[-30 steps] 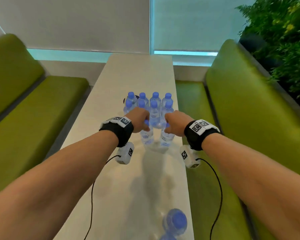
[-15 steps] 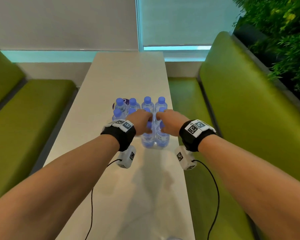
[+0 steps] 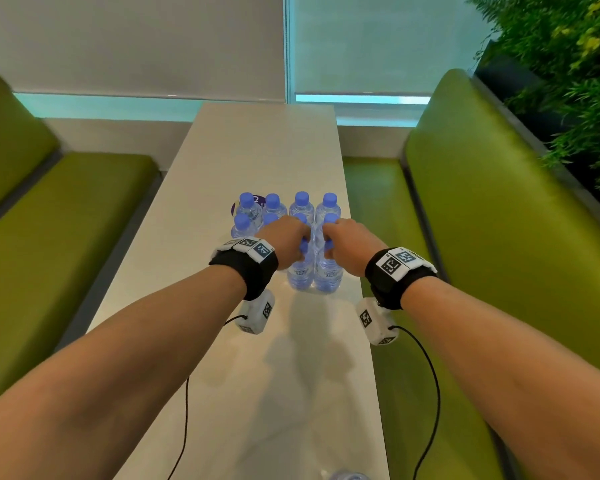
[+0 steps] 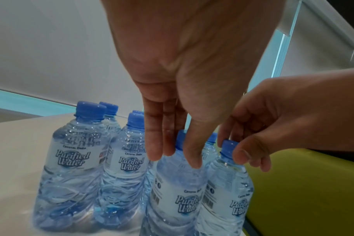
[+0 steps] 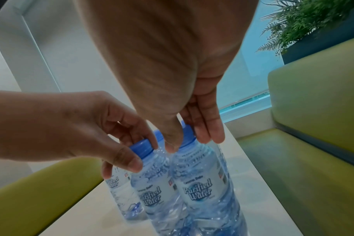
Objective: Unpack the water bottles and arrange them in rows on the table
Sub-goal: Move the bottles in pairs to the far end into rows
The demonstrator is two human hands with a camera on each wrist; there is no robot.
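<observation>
Both hands were at the nearest pair of water bottles on the pale bench (image 3: 264,147), which stood between two green seats (image 3: 66,216). The left hand (image 3: 284,242) pinched the neck of the left front bottle (image 3: 299,273) just under its blue cap, and the right hand (image 3: 352,245) pinched the cap of the right front bottle (image 3: 328,271) in the same way, fingers curled around it. Compared with a second before, these two bottles had been brought forward and closer to the group: they now stood upright and close behind the two finished rows of four (image 3: 286,209), where earlier a gap was visible. Another bottle (image 3: 347,475), which lay near the front edge a second ago, was now almost out of the head view, because the view had lifted. In my judgement a third row was being started on the right side, and the hands only needed to let go; two more places in this row remained to fill.
</observation>
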